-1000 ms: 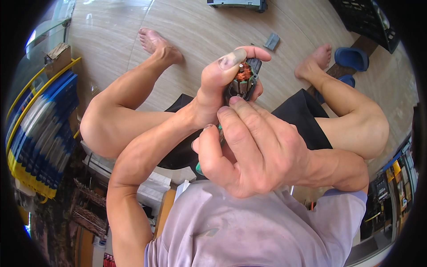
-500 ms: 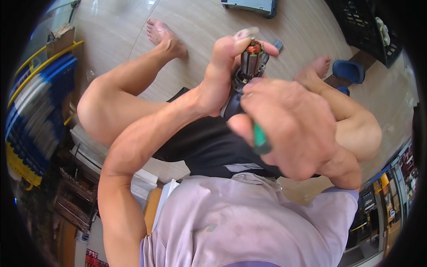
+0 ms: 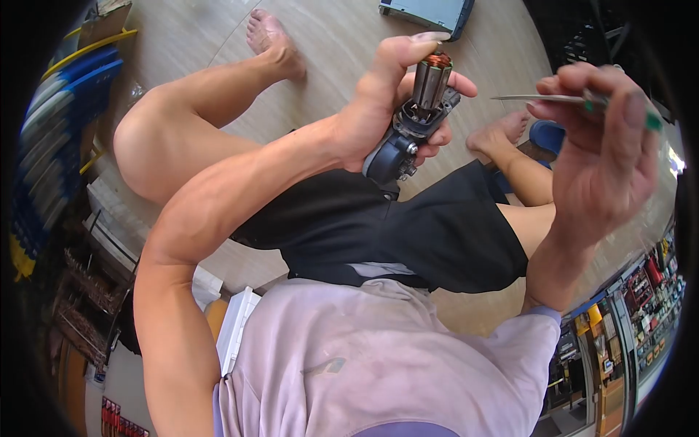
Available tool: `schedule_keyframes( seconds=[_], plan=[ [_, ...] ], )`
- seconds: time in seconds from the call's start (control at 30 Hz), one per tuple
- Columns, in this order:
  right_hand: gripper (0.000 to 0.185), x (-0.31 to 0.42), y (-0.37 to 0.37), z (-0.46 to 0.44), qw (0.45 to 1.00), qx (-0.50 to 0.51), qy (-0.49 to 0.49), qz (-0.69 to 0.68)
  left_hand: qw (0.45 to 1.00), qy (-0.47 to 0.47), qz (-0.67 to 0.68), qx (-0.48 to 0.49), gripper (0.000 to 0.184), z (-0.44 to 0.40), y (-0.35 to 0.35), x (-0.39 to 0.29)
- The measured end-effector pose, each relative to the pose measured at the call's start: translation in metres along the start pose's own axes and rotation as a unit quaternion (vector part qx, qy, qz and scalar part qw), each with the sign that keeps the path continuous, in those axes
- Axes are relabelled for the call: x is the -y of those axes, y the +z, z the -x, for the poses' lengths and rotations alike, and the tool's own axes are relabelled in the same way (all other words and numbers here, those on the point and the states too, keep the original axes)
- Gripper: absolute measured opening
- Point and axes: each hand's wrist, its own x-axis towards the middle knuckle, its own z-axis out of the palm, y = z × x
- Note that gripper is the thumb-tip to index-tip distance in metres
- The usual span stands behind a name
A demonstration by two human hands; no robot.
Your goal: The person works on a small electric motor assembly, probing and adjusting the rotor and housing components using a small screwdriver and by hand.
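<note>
My left hand (image 3: 382,98) is closed around a small motor (image 3: 400,149) with a dark housing, its thumb on the top end of the shaft. The armature (image 3: 431,84), with copper windings at its upper end, stands partly out of the housing. Off to the right, my right hand (image 3: 604,146) is raised and holds a thin pointed metal tool (image 3: 542,97) with a green handle between its fingers. The tool's tip points left, toward the motor, and is apart from it. Part of the green handle is blurred.
A grey box-shaped device (image 3: 429,13) lies on the tiled floor at the top. A blue sandal (image 3: 545,136) is near the foot on the right. Blue and yellow racks (image 3: 69,95) stand at the left, shelves with goods (image 3: 648,291) at the lower right.
My right hand has moved away from the motor to the right, and the pointed tool now shows. My left hand, still around the motor, is slightly higher in view, and more of the housing is visible.
</note>
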Motion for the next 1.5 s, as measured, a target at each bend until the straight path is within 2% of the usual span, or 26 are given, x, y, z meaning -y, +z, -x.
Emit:
schedule_keyframes(
  seconds=[0.13,0.27,0.3,0.4,0.43,0.5,0.6,0.73,0.83,0.93,0.97,1.1,1.17,1.5],
  plan=[
    [0.037,-0.022,0.005,0.003,0.973,0.02,0.13,-0.19,0.999,0.026,0.025,0.041,0.093,0.003,0.005,-0.003],
    [0.038,-0.035,0.012,0.008,0.954,0.01,0.194,-0.229,0.999,0.041,0.01,0.033,0.092,0.01,0.009,-0.003],
    [0.037,-0.036,0.014,0.008,0.955,-0.001,0.206,-0.214,0.996,0.052,0.037,0.054,0.079,0.011,0.006,0.0],
    [0.036,-0.037,0.013,0.008,0.953,0.002,0.218,-0.21,0.995,0.088,0.014,0.045,0.062,0.007,0.01,0.0],
    [0.036,-0.037,0.012,0.007,0.952,0.007,0.227,-0.207,0.995,0.068,-0.044,0.055,0.087,0.008,0.009,-0.001],
    [0.036,-0.037,0.013,0.004,0.948,0.015,0.246,-0.202,0.994,0.072,-0.052,0.061,0.086,0.008,0.007,0.0],
    [0.032,-0.035,0.021,0.0,0.949,-0.02,0.247,-0.196,0.993,0.078,-0.068,0.063,0.085,0.009,0.007,-0.002],
    [0.032,-0.034,0.022,-0.001,0.957,-0.012,0.236,-0.169,0.993,0.073,-0.068,0.062,0.085,0.009,0.008,-0.004],
    [0.034,-0.033,0.022,-0.002,0.956,0.002,0.249,-0.157,0.997,0.042,-0.024,0.066,0.086,0.009,0.006,0.0],
    [0.034,-0.03,0.023,-0.004,0.952,0.011,0.263,-0.153,0.993,0.01,0.079,0.083,0.074,0.012,0.005,0.001],
    [0.034,-0.029,0.022,-0.004,0.953,0.018,0.262,-0.154,0.993,0.012,0.07,0.092,0.084,0.012,0.003,0.002],
    [0.034,-0.025,0.024,-0.005,0.957,0.019,0.254,-0.141,0.987,0.017,0.084,0.135,0.087,0.012,-0.001,0.005],
    [0.035,-0.025,0.023,-0.005,0.961,0.029,0.238,-0.142,0.99,0.018,0.086,0.107,0.086,0.014,0.004,0.005],
    [0.033,-0.015,0.025,-0.001,0.971,0.083,0.192,-0.117,0.985,0.02,0.086,0.151,0.066,0.012,-0.006,0.011]
  ],
)
